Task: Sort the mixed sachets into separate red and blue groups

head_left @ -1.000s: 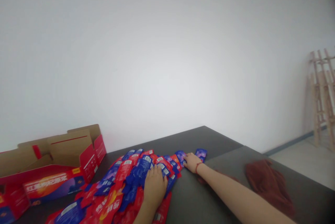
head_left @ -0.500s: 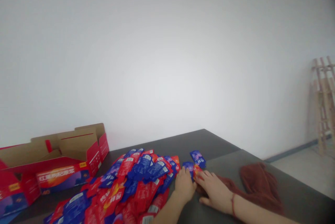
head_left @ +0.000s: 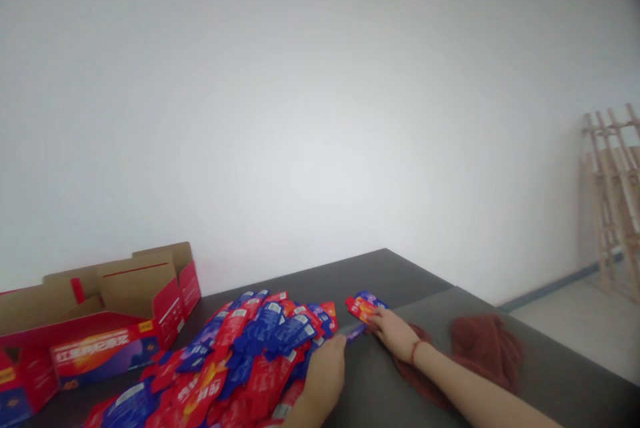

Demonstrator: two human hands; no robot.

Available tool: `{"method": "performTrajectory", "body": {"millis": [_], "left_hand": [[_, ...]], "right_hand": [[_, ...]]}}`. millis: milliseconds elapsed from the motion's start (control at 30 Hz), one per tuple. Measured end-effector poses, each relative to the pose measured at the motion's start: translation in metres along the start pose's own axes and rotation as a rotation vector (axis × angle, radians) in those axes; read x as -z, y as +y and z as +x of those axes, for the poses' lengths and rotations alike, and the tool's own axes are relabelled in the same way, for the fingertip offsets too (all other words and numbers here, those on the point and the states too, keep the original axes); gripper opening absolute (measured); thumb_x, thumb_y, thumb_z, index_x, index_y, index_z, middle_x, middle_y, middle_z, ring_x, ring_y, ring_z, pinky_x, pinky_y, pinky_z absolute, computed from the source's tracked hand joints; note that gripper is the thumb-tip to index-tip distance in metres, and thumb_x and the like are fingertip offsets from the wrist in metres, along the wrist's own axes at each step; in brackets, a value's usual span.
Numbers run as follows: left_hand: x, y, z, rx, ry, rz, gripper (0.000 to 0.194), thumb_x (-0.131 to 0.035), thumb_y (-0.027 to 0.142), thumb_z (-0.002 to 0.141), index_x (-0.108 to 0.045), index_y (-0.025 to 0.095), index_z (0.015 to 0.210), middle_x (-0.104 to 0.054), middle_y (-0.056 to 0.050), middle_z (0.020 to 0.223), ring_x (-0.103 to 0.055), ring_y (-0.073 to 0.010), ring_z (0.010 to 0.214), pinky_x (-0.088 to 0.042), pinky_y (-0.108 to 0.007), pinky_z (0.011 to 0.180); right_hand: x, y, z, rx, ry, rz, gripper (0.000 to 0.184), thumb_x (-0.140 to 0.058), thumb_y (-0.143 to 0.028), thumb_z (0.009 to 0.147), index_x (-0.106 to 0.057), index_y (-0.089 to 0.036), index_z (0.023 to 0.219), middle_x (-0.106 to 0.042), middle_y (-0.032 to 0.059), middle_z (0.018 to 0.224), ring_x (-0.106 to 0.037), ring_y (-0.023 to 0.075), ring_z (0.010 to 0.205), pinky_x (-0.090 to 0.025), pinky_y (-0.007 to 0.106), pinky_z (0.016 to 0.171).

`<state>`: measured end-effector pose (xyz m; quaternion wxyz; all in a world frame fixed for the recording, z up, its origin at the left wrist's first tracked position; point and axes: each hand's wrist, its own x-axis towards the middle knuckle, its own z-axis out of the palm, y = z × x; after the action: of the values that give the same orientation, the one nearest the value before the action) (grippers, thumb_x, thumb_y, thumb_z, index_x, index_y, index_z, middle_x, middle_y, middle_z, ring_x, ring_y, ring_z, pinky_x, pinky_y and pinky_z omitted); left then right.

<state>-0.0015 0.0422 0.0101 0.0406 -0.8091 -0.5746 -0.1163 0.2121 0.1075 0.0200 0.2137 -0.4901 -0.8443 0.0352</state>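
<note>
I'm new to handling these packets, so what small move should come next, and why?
Probably bring the left hand and its purple packet toward the right hand. The gap is small, and the right fingers are on a red packet that already overlaps a blue one.
</note>
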Motion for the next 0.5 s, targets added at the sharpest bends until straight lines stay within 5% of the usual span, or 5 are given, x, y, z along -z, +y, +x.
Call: {"method": "performTrajectory", "body": {"millis": [167,333,500], "left_hand": [[-0.008,0.003,-0.013,-0.169,-0.009,-0.271,0.041,-0.039,0.018,0.086,-0.061,0.024,0.121,-0.057,-0.002,0.131,-0.051,-0.0168,0.120,-0.036,-0.031,0.106],[-0.015,0.012,-0.002,-0.009,0.011,-0.415,0.054,-0.046,0.021,0.082,-0.046,0.016,0.136,-0.048,-0.007,0.139,-0.045,-0.0195,0.126,-0.031,-0.033,0.108],[-0.025,-0.003,-0.003,0.096,0.027,-0.412,0.070,-0.047,0.011,0.075,-0.029,0.007,0.143,-0.051,-0.011,0.135,-0.046,-0.0184,0.123,-0.030,-0.027,0.106]], "right_hand": [[0.022,-0.004,-0.008,-0.115,0.145,0.017,0.033,-0.040,-0.018,0.090,-0.054,-0.015,0.119,-0.058,0.0117,0.110,-0.056,0.0211,0.100,-0.041,0.032,0.089],[0.009,-0.029,-0.032,0.042,0.147,-0.163,0.022,-0.043,-0.017,0.091,-0.061,-0.020,0.103,-0.060,0.0085,0.102,-0.054,0.0230,0.097,-0.041,0.033,0.084],[-0.008,-0.039,-0.045,-0.025,0.137,-0.318,0.018,-0.049,-0.025,0.091,-0.063,-0.017,0.099,-0.061,0.0106,0.099,-0.053,0.0262,0.095,-0.041,0.036,0.079]]}}
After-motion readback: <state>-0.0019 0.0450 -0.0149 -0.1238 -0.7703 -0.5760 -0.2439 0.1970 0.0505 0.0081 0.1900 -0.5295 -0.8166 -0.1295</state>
